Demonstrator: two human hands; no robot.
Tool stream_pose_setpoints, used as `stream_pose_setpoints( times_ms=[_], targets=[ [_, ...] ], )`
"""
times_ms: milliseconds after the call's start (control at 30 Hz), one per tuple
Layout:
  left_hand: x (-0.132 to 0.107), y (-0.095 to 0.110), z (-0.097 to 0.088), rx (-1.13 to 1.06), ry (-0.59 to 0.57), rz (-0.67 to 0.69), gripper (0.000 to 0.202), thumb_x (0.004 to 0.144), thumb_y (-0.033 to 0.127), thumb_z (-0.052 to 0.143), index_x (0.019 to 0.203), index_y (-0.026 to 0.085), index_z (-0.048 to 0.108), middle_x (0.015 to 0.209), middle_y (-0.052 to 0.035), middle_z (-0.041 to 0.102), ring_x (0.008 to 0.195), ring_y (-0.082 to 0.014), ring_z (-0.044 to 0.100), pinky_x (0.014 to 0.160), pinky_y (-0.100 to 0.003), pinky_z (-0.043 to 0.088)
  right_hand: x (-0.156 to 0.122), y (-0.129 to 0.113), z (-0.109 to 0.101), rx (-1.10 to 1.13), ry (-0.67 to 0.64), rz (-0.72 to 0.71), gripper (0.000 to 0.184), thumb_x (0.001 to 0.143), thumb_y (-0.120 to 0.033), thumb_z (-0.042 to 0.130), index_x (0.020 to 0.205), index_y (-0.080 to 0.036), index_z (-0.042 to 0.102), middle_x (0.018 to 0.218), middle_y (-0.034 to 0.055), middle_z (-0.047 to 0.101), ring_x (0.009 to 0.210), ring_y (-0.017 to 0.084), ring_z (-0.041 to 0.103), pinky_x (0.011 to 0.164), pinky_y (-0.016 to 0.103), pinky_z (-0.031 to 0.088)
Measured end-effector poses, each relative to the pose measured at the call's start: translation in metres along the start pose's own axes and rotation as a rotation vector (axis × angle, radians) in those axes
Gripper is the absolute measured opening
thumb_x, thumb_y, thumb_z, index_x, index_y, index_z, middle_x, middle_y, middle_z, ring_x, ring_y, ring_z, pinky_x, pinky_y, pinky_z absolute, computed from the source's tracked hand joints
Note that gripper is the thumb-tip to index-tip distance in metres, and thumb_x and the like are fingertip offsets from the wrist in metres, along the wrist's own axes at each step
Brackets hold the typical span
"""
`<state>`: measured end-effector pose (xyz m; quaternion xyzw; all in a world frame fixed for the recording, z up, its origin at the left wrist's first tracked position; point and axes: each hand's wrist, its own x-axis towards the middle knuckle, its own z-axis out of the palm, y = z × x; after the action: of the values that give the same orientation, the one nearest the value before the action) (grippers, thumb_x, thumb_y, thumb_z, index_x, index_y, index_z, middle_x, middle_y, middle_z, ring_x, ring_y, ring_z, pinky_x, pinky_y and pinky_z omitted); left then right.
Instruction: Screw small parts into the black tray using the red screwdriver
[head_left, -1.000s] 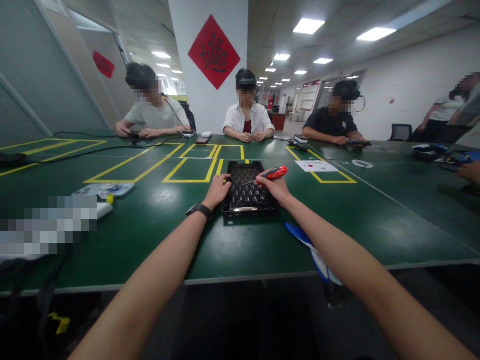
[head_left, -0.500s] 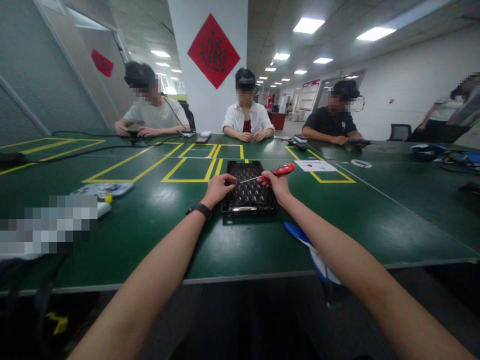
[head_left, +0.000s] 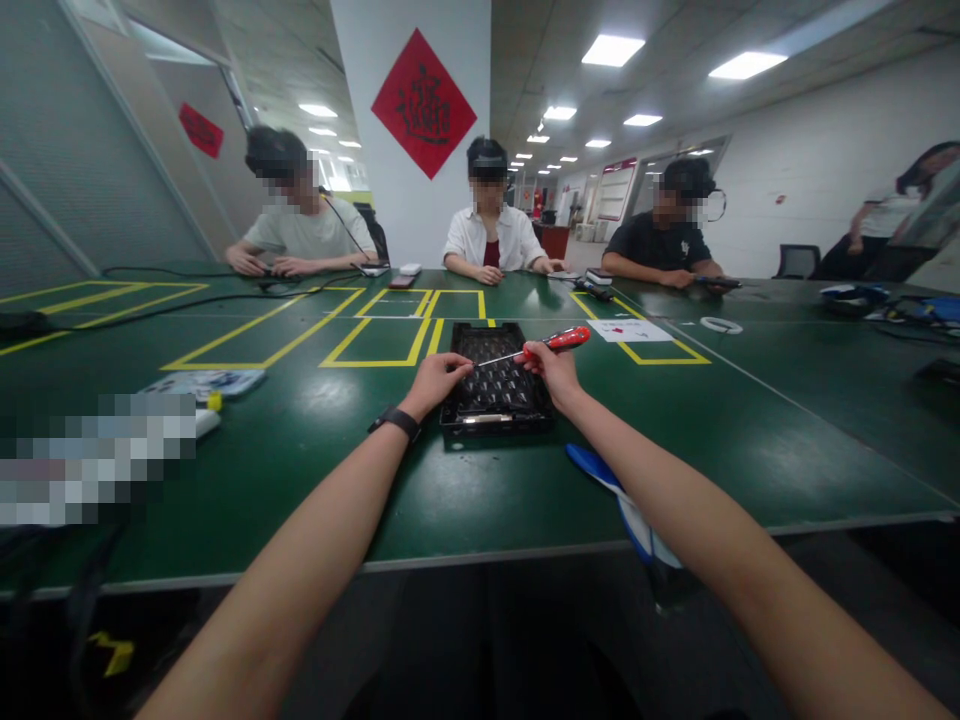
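Note:
A screwdriver (head_left: 568, 338) with a red handle and thin metal shaft is gripped in my right hand (head_left: 553, 370), its tip pointing left. My left hand (head_left: 441, 378) is pinched close to that tip; whatever sits between its fingertips is too small to make out. Both hands are over a black open case (head_left: 499, 425) that lies on the green table. Inside the case are several rows of small shiny shapes, and a pale metallic strip runs along its near end.
Blue and white gloves (head_left: 619, 490) lie at the table's front edge, beneath my right forearm. A printed sheet (head_left: 630, 330) and a white ring (head_left: 721, 325) are to the right. Yellow tape (head_left: 330, 363) marks the green table (head_left: 300, 470). Several people sit opposite.
My hands and the screwdriver hold nearly the same pose over the case. Across the table, the middle person's hands have moved apart, one reaching toward the right. The view has shifted slightly.

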<state>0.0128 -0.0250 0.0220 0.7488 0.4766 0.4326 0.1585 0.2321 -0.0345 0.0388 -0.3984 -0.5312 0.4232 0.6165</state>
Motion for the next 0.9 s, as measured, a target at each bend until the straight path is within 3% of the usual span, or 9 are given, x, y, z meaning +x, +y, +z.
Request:
stream_pose_setpoints(
  times_ms=[900],
  targets=[
    [0.0027,-0.0061,0.0029,-0.056,-0.057,-0.027,0.031,0.068,0.041,0.067,0.085,0.015,0.068,0.086,-0.0062,0.069,0.081,-0.0182,0.062,0.078,-0.03,0.045,0.0016,0.0043,-0.0013,0.07,-0.016,-0.019,0.024,0.068,-0.038,0.064,0.072,-0.014,0.064,0.067,0.0053,0.07,0.053,0.009,0.055,0.05,0.019,0.039]
  ],
)
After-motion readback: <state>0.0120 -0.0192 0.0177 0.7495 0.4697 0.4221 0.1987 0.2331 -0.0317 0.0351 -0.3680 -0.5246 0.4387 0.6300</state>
